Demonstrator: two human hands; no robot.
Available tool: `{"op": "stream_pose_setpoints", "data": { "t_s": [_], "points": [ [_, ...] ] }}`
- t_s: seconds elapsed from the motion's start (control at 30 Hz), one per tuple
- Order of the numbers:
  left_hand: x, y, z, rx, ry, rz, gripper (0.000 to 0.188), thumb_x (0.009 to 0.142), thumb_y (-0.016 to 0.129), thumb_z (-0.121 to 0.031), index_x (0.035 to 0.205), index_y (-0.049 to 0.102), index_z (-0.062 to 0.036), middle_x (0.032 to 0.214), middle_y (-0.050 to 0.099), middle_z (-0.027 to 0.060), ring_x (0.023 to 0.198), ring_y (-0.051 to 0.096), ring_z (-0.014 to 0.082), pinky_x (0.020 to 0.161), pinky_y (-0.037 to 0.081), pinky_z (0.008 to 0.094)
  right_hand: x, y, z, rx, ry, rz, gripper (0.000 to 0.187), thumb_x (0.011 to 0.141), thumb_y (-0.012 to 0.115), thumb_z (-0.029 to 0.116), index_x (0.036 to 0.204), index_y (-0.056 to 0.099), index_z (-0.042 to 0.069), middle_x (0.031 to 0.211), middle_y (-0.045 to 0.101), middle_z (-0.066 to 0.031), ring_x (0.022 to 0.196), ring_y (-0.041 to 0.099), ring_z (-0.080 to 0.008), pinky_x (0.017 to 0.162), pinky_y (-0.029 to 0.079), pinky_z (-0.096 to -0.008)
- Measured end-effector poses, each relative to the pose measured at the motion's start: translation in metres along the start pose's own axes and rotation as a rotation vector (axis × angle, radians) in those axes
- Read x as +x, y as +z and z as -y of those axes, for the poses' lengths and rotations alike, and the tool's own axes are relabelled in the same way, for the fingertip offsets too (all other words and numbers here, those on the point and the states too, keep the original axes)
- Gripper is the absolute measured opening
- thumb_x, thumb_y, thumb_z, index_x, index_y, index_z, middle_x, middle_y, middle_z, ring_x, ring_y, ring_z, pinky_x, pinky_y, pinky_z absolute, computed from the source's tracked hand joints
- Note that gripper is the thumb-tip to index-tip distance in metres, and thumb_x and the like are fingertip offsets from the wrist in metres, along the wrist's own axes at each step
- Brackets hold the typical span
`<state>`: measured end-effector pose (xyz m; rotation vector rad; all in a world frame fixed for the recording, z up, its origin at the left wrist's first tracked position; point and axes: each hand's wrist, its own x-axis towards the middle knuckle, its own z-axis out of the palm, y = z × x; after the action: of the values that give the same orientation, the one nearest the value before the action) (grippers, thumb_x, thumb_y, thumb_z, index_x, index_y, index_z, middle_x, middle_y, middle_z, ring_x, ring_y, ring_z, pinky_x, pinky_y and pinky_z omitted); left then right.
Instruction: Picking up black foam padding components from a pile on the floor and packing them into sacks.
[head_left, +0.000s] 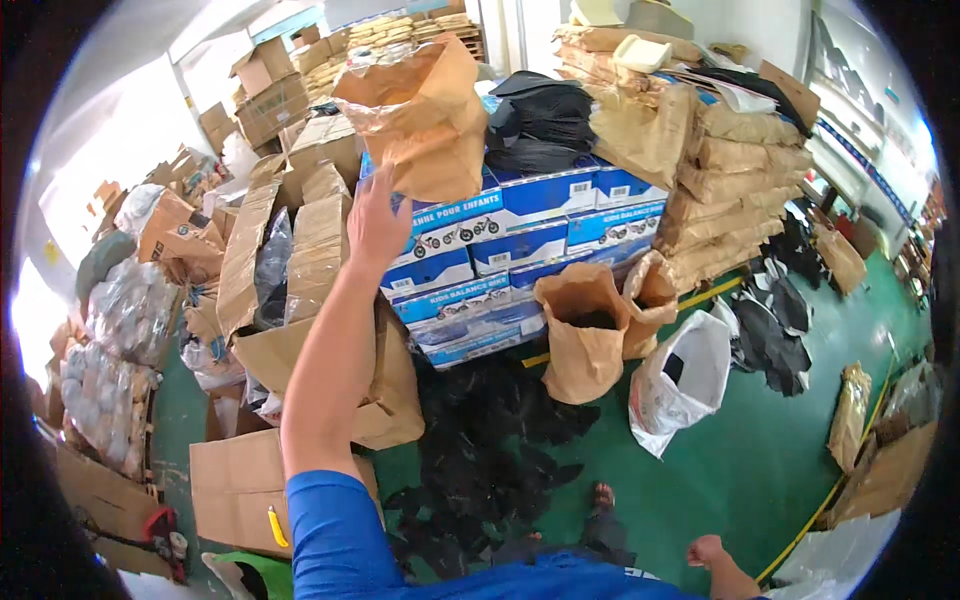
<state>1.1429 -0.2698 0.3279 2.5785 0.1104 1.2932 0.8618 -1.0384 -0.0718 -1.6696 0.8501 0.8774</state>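
Observation:
My left hand (378,222) is raised in front of a large brown paper sack (440,130) with a wide mouth, standing on stacked blue-and-white cartons (520,250). Its fingers stretch up against the sack's lower left side, and the thumb is apart. Whether they touch the paper, I cannot tell. Beside the sack lies a thick pile of black sheets (538,120). Low on the right, away from any object, hangs my right hand (706,550) with its fingers curled in and nothing visible in them.
Black scraps (480,460) litter the green floor before the cartons. Two brown paper sacks (583,350) and a white sack (680,380) stand open to the right. Filled brown sacks (740,190) are piled behind them. An open cardboard box (300,250) and a yellow cutter (277,526) are leftward.

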Motion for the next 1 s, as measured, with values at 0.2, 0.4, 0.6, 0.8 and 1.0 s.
{"op": "stream_pose_setpoints", "data": {
  "t_s": [0.2, 0.4, 0.6, 0.8, 1.0],
  "points": [
    [0.112, 0.047, 0.001, 0.258, 0.038, 0.030, 0.075, 0.072, 0.070, -0.024, 0.135, 0.035, -0.0037, 0.134, 0.044, 0.0171, 0.128, 0.037, 0.0336, 0.104, 0.033, 0.0438, 0.096, -0.009, 0.131, -0.039, 0.000, 0.122, 0.013, 0.069, 0.059, 0.004, 0.060, 0.049, 0.003, 0.054, 0.048, -0.0138, 0.041, 0.048, -0.0224, 0.031, 0.038, -0.0376],
    [0.202, 0.120, 0.037, 0.340, -0.369, 0.199, 0.077, 0.063, 0.075, -0.038, 0.126, 0.049, -0.0030, 0.123, 0.055, 0.0175, 0.117, 0.050, 0.0329, 0.100, 0.038, 0.0416, 0.227, -0.087, 0.253, -0.567, -0.665, 0.126, 0.007, 0.075, 0.056, 0.000, 0.068, 0.053, 0.000, 0.061, 0.055, -0.0127, 0.044, 0.053, -0.0192, 0.036, 0.043, -0.0349],
    [0.127, 0.202, -0.008, 0.559, -0.026, 0.356, 0.021, 0.080, 0.057, -0.020, 0.096, 0.065, -0.0087, 0.078, 0.064, 0.0176, 0.078, 0.063, 0.0347, 0.068, 0.049, 0.0473, 0.221, -0.084, 0.368, -0.092, -0.144, 0.076, 0.019, 0.078, 0.052, 0.006, 0.095, 0.054, -0.003, 0.072, 0.060, -0.0161, 0.051, 0.059, -0.0253, 0.042, 0.051, -0.0357],
    [0.078, 0.210, -0.022, 0.650, 0.061, 0.295, 0.028, 0.079, 0.053, -0.012, 0.106, 0.059, -0.0101, 0.078, 0.063, 0.0123, 0.081, 0.062, 0.0305, 0.073, 0.047, 0.0434, 0.182, -0.026, 0.431, -0.299, 0.075, 0.022, 0.006, 0.075, 0.059, 0.006, 0.071, 0.054, 0.007, 0.064, 0.050, -0.0080, 0.050, 0.048, -0.0170, 0.041, 0.043, -0.0321],
    [0.062, 0.234, -0.044, 0.521, 0.035, 0.244, 0.037, 0.079, 0.055, -0.012, 0.115, 0.055, -0.0086, 0.087, 0.064, 0.0110, 0.087, 0.059, 0.0264, 0.077, 0.043, 0.0390, 0.275, -0.086, 0.463, -0.115, 0.038, 0.355, 0.015, 0.078, 0.053, 0.011, 0.089, 0.056, 0.001, 0.074, 0.058, -0.0145, 0.060, 0.060, -0.0240, 0.052, 0.053, -0.0384]
  ]
}}
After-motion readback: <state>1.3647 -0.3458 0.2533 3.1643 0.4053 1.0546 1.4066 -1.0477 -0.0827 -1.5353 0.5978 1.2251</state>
